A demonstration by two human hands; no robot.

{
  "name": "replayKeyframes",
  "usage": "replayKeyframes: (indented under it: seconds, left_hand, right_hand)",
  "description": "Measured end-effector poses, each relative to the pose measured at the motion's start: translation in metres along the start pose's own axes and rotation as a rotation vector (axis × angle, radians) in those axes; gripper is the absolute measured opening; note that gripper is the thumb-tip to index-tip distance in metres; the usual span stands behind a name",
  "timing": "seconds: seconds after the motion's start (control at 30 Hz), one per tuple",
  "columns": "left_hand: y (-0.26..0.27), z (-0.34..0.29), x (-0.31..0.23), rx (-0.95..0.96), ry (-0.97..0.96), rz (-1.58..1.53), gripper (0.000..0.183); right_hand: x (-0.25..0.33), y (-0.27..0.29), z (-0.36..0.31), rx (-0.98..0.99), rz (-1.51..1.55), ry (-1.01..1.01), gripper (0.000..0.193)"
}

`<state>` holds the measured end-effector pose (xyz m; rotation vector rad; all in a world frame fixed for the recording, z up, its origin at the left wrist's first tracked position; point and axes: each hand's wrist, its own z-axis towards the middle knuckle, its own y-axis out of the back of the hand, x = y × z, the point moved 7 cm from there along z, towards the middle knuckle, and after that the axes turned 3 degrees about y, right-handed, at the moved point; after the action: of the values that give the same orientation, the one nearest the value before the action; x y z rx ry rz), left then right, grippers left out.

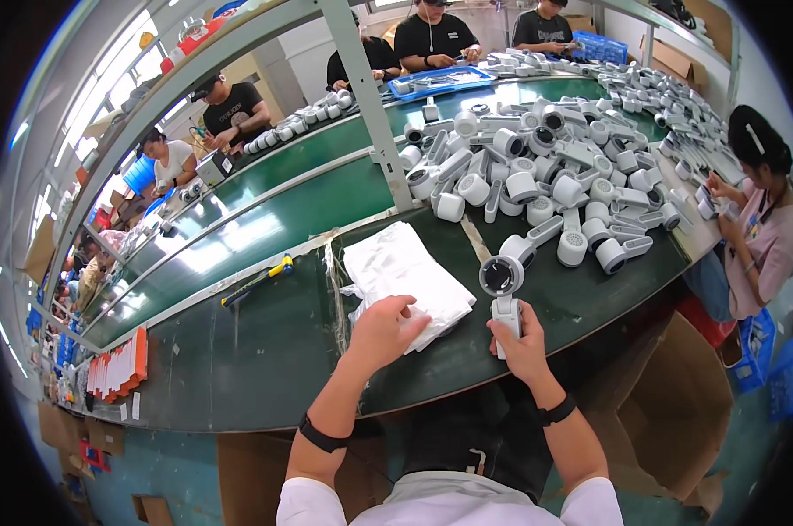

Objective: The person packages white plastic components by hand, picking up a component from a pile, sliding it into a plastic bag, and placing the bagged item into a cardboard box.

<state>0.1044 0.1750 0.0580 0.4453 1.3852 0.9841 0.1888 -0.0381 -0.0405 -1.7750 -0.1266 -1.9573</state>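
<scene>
Left hand (381,335) is spread over stacked white sheets (405,263) while the right hand (523,345) grips a grey handheld device (505,307).

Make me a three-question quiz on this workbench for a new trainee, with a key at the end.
1. Multiple choice. What does the right hand hold?
A) a cardboard box
B) a grey handheld device
C) a blue tray

2. True or false: the left hand is over the white stack.

3. Fill in the blank: seen from the person's side, the yellow-and-dark tool lies to the ____ of the white stack.

Key: 1. B; 2. True; 3. left
</scene>
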Motion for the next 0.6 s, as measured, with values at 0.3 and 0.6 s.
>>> replayKeyframes:
  seconds: [0.3,0.6]
  left_hand:
    - [0.001,-0.005,-0.003,-0.133,-0.133,0.118,0.016]
    - [-0.008,0.0,0.016,-0.072,-0.087,0.122,0.018]
  right_hand:
    - [0.041,-0.008,-0.024,0.116,0.067,0.019,0.045]
    - [0.025,-0.018,-0.044,0.11,0.087,-0.117,0.043]
